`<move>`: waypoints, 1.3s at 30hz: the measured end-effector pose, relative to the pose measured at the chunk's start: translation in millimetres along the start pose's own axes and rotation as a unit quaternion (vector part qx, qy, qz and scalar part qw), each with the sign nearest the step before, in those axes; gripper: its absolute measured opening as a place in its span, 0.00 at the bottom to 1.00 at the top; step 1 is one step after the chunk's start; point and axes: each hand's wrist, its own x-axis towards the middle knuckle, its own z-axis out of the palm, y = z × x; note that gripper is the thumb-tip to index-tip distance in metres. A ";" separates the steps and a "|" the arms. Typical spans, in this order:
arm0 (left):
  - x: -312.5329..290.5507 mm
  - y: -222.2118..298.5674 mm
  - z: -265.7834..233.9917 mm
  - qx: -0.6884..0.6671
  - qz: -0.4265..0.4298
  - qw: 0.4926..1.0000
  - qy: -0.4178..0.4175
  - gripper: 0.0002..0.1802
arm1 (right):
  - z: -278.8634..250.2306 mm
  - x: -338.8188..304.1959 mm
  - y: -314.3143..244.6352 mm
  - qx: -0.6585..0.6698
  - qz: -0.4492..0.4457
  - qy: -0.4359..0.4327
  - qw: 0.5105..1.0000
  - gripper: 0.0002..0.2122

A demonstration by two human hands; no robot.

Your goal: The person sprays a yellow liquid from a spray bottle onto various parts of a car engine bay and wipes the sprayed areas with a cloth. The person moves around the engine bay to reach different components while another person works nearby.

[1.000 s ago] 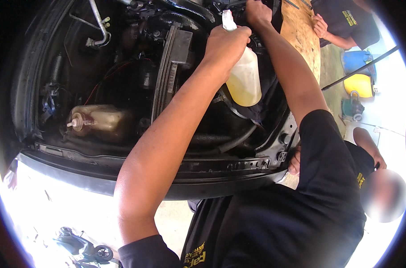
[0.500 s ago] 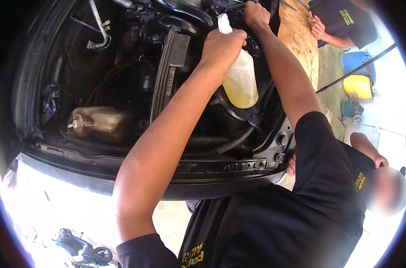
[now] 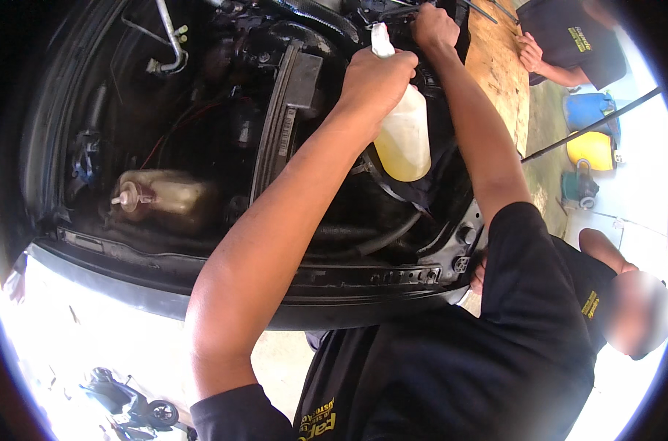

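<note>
My left hand [image 3: 376, 82] is wrapped round the neck of a spray bottle [image 3: 404, 140] with a white head. Yellow liquid lies in the lower part of its translucent body, and the bottle is tilted above the engine bay [image 3: 202, 125]. Further off, my right hand [image 3: 435, 29] is closed among the dark parts at the bay's far edge; what its fingers grip is hidden. Left of the bottle runs a black ribbed housing [image 3: 279, 121] with a box-shaped part on it.
A stained translucent reservoir [image 3: 161, 195] sits at the bay's left. The car's front edge [image 3: 334, 312] runs before me. A wooden board [image 3: 496, 81] lies to the right. Two people in black shirts [image 3: 569, 40] [image 3: 606, 294] are nearby, past them blue [image 3: 591, 110] and yellow containers [image 3: 593, 151].
The whole picture has shifted slightly to the right and down. Both hands keep nearly the same pose, with the spray bottle still in the left one.
</note>
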 end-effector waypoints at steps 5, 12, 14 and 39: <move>2.6 0.6 8.3 0.003 -0.020 0.999 -0.035 0.22 | 32.3 12.0 37.1 -0.008 -0.035 0.040 0.999 0.09; -1.0 0.4 5.8 0.009 0.000 1.000 -0.027 0.23 | 13.4 5.2 18.6 -0.002 -0.023 0.024 0.999 0.08; -2.1 2.6 9.2 -0.006 -0.004 1.000 -0.017 0.22 | 23.8 10.6 23.2 -0.029 -0.031 0.010 0.999 0.08; 1.2 -1.3 3.6 -0.008 -0.014 1.000 0.006 0.19 | -11.8 -0.9 -0.5 0.010 0.016 0.007 1.000 0.09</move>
